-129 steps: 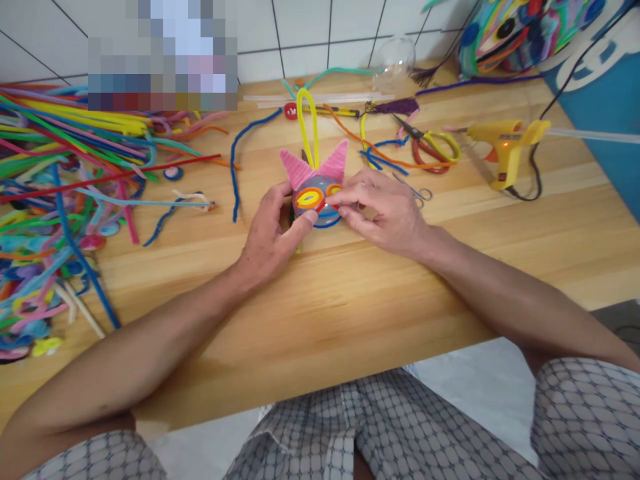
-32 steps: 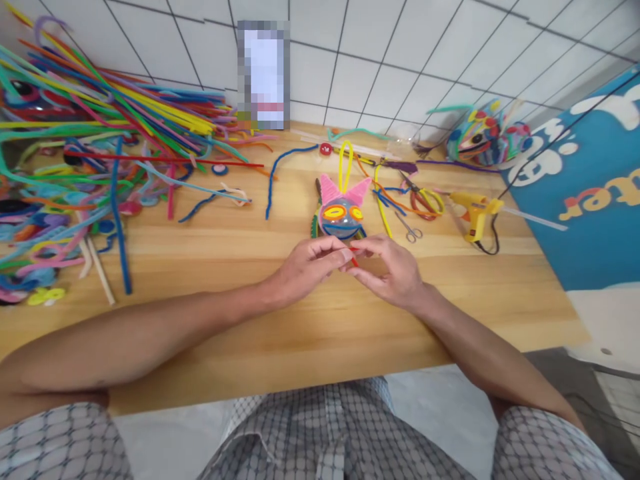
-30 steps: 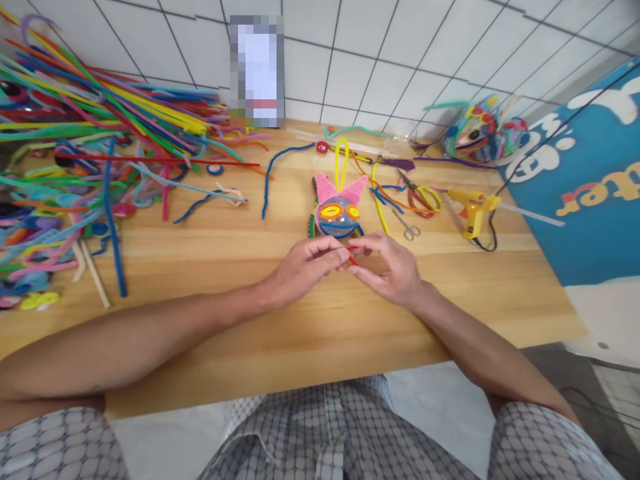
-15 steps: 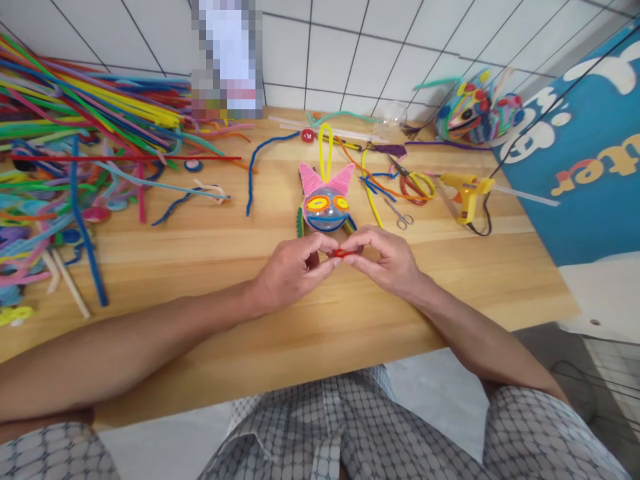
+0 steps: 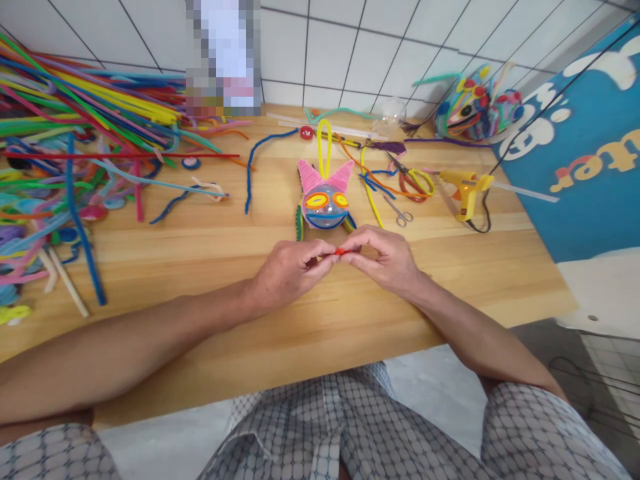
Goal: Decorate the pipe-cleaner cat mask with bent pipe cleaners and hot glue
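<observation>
A small craft cat head point(image 5: 323, 200), with pink ears, orange-ringed yellow eyes, a blue mouth and a yellow loop on top, lies on the wooden table point(image 5: 210, 247). Just in front of it my left hand point(image 5: 287, 270) and my right hand point(image 5: 383, 257) meet fingertip to fingertip. Both pinch a short red pipe cleaner piece point(image 5: 340, 251) between thumb and fingers. Only a small bit of red shows between them.
A big heap of coloured pipe cleaners point(image 5: 75, 153) fills the left side. A yellow glue gun point(image 5: 465, 190) with a black cord, small scissors point(image 5: 400, 215), red-handled scissors point(image 5: 415, 181) and loose stems lie right of the craft. A colourful pipe-cleaner figure point(image 5: 475, 103) sits at the back right.
My hands left the cat head, drew back toward me and now pinch the red piece together. In the last half second the fingers shifted slightly on it. The view tilted down a little.
</observation>
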Motion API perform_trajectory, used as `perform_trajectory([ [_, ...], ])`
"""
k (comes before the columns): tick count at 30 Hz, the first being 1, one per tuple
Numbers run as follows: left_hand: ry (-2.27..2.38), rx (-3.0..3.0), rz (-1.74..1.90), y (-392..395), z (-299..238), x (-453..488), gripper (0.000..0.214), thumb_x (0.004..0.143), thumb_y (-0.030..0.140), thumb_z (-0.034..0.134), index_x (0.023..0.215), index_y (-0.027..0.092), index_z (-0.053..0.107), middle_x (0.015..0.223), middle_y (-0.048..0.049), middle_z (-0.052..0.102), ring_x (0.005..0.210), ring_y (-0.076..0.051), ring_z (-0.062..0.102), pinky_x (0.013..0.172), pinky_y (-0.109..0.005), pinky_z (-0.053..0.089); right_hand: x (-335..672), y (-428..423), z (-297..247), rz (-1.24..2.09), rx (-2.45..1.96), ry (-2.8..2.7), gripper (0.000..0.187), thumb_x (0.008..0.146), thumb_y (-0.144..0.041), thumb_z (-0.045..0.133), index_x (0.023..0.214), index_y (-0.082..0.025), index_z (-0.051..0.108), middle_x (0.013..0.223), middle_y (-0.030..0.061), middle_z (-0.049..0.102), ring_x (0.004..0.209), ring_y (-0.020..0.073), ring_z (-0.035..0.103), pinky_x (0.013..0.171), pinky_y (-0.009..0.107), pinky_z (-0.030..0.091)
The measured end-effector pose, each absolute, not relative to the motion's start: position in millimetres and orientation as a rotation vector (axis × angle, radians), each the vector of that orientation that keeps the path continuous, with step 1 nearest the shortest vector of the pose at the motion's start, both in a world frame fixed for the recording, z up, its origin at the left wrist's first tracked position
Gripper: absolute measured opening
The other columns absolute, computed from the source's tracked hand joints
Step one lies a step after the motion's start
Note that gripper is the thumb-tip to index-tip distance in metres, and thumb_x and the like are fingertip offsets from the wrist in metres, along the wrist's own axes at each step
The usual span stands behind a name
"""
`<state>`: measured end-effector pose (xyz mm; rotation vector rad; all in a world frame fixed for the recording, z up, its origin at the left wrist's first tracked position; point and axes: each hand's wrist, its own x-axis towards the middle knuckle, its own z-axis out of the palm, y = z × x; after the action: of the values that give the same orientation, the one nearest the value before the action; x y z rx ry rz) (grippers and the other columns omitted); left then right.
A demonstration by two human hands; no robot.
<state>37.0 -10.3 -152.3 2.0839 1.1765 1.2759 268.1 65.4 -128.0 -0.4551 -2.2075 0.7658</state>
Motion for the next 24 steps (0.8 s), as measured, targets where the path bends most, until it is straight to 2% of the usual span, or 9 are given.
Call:
perform_trajectory([
  [5,1.080,1.771,1.066,-10,-137,37,0.024,0.106,0.023,0.063,0.092,0.017,0.081,0.070,0.0026,0.072,0.059,-0.008,0.059,0.060,-0.019,0.044,271,68,-127,0.774,-0.446,-2.226,0.015,0.110,-0.033,0.081,0.122,-0.024,0.083,0.093,0.0013,0.082,0.081,0.0143,0.075,0.077,0.028,0.062],
  [9,0.966,1.453,0.861,-7,-125,36,0.027,0.104,0.034,0.067,0.087,0.017,0.079,0.061,0.0054,0.060,0.053,-0.008,0.052,0.054,-0.019,0.041,275,74,-124,1.026,-0.444,-2.261,0.027,0.109,-0.045,0.082,0.126,-0.024,0.084,0.095,0.0014,0.081,0.084,0.0138,0.075,0.081,0.028,0.062],
  [15,0.872,1.197,0.628,-1,-121,34,0.033,0.097,0.048,0.081,0.088,0.016,0.075,0.072,-0.0002,0.075,0.052,-0.007,0.054,0.051,-0.019,0.042,279,80,-123,1.426,-0.481,-2.200,0.038,0.103,-0.054,0.088,0.119,-0.020,0.086,0.097,0.0027,0.082,0.085,0.0126,0.075,0.080,0.026,0.061],
  [24,0.779,1.171,0.643,1,-123,33,0.030,0.099,0.046,0.083,0.097,0.017,0.075,0.090,-0.0063,0.086,0.055,-0.008,0.058,0.053,-0.020,0.049,279,82,-124,1.468,-0.529,-2.160,0.039,0.097,-0.057,0.093,0.103,-0.019,0.085,0.090,0.0024,0.082,0.079,0.0125,0.073,0.075,0.025,0.060],
])
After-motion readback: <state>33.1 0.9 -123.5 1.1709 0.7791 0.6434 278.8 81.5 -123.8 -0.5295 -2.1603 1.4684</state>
